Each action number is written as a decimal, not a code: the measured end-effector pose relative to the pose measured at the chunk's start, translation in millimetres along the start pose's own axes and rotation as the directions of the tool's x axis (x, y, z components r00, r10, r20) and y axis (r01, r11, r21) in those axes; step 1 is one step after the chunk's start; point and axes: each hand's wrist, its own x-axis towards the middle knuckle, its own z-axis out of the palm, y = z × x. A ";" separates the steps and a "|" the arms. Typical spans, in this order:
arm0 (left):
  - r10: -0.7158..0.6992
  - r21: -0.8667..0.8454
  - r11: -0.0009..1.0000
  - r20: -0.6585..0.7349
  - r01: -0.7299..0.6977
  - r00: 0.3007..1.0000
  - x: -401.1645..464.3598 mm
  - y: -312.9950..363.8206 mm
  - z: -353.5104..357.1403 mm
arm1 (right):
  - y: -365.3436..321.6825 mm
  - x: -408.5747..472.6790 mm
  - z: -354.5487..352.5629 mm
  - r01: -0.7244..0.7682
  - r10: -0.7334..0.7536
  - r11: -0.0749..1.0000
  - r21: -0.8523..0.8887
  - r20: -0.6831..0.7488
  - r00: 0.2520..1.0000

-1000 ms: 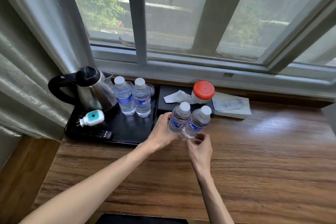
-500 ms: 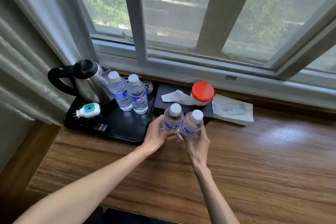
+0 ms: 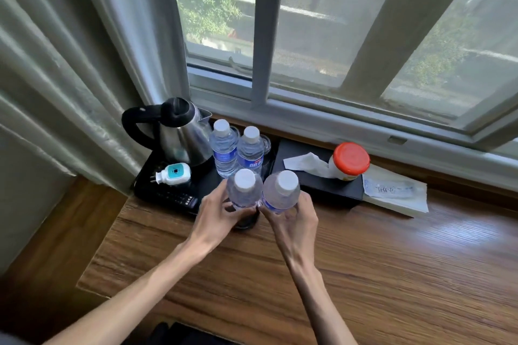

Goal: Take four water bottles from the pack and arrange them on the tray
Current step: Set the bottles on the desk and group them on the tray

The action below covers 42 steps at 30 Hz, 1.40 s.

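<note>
Two clear water bottles with white caps and blue labels, one [image 3: 224, 148] beside the other [image 3: 250, 151], stand upright at the back of the black tray [image 3: 148, 190]. My left hand [image 3: 214, 214] grips a third bottle [image 3: 243, 189] low on its body. In my right hand [image 3: 293, 218] is a fourth bottle [image 3: 280, 190]. Both held bottles are side by side, touching, over the tray's front right corner. Their bases are hidden behind my fingers. No bottle pack is in view.
The tray also carries a steel kettle [image 3: 179, 134], a white and teal plug-in device [image 3: 173, 175], a remote [image 3: 179, 199] and glasses behind the bottles. Right of it lie a black tissue box [image 3: 316, 179], a red-lidded jar [image 3: 350, 161] and papers [image 3: 395, 193] on the wooden table [image 3: 364, 274]. A curtain [image 3: 56, 78] hangs left.
Both hands have carried the two held bottles left, from the table toward the tray's front right corner. The view has shifted closer and leftward.
</note>
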 end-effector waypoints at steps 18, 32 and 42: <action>-0.070 0.275 0.957 -0.095 0.094 0.993 51.0 -47.7 -67.1 | -5.7 3.9 118.6 -0.150 0.144 0.988 -0.035 -0.133 0.981; -0.058 0.353 0.930 -0.133 0.102 0.989 52.4 -40.8 -63.8 | 6.8 -2.4 127.0 -0.118 0.110 0.992 -0.053 -0.142 0.984; -0.063 0.324 0.941 -0.127 0.101 0.990 48.6 -39.2 -60.8 | 1.7 -2.8 121.1 -0.049 0.036 0.993 -0.103 -0.123 0.992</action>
